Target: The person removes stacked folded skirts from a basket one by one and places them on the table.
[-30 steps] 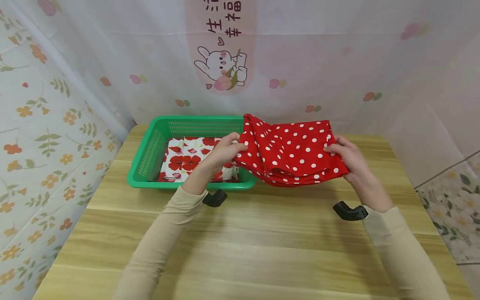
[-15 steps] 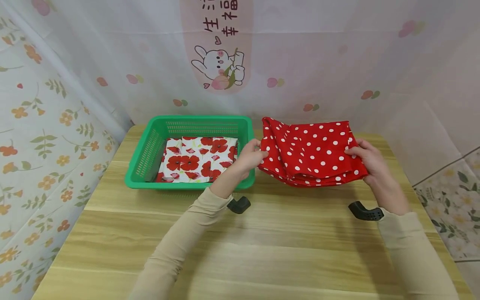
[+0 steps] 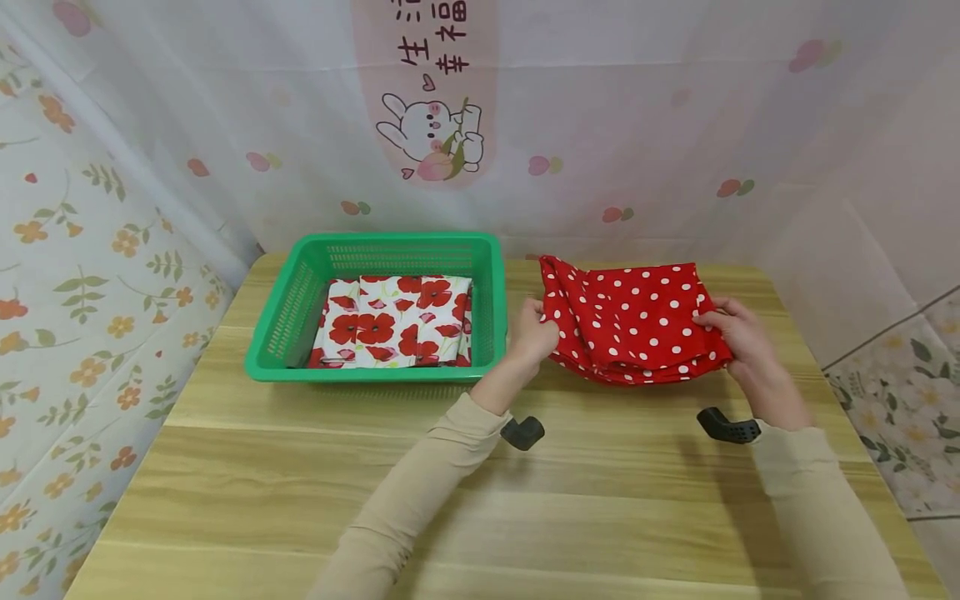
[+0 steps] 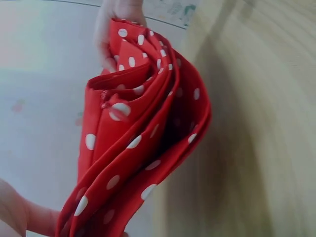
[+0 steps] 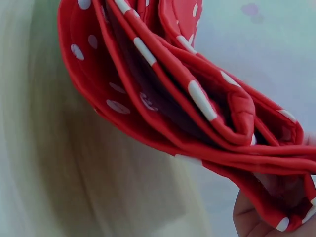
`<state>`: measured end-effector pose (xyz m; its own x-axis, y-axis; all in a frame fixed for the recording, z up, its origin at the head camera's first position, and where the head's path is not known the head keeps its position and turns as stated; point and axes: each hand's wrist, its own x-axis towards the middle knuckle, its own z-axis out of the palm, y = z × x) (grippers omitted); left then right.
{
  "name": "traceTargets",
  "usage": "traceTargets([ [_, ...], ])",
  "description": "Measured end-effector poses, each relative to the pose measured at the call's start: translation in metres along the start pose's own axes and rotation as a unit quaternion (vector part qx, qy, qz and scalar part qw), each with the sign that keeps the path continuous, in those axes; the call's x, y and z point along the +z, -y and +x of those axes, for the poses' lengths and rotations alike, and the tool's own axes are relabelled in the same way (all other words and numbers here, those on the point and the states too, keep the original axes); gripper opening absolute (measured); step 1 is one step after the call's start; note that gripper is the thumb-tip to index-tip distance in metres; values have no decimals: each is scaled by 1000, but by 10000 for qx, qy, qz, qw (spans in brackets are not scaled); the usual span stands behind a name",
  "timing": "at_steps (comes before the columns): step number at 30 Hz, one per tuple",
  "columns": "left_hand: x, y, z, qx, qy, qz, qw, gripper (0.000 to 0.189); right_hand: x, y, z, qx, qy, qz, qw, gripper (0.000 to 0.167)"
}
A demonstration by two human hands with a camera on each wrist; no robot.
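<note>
A folded red cloth with white polka dots [image 3: 648, 321] is held between my two hands at the right of the table. My left hand [image 3: 535, 333] pinches its left end, and my right hand [image 3: 738, 335] grips the right end, thumb on top. In the left wrist view the cloth [image 4: 123, 133] sags in several layers above the wood, with the other hand [image 4: 121, 12] at its far end. The right wrist view shows its stacked folds [image 5: 197, 113] from the edge; the fingers [image 5: 247, 217] there are partly hidden by cloth.
To the left stands a green plastic basket [image 3: 258, 367] with slotted walls. Inside lies folded white cloth with red poppies [image 3: 397, 321]. The wooden table [image 3: 300, 492] reaches toward me, and a printed curtain [image 3: 637, 125] hangs behind it.
Both hands have carried the polka-dot cloth to the right, away from over the basket, and it now hangs slightly lower. The basket and the poppy cloth have stayed in place.
</note>
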<state>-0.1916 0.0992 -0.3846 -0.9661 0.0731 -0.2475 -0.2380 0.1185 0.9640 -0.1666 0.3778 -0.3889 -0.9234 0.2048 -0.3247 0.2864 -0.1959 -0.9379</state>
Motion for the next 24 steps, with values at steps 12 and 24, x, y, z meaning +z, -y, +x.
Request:
traceTargets([
  [12, 9, 30, 12, -159, -456, 31, 9988, 22, -2, -28, 15, -46, -381, -679, 9970, 19],
  [24, 12, 54, 12, 61, -11, 2243, 9745, 76, 0, -60, 14, -779, -961, -3937, 9109, 55],
])
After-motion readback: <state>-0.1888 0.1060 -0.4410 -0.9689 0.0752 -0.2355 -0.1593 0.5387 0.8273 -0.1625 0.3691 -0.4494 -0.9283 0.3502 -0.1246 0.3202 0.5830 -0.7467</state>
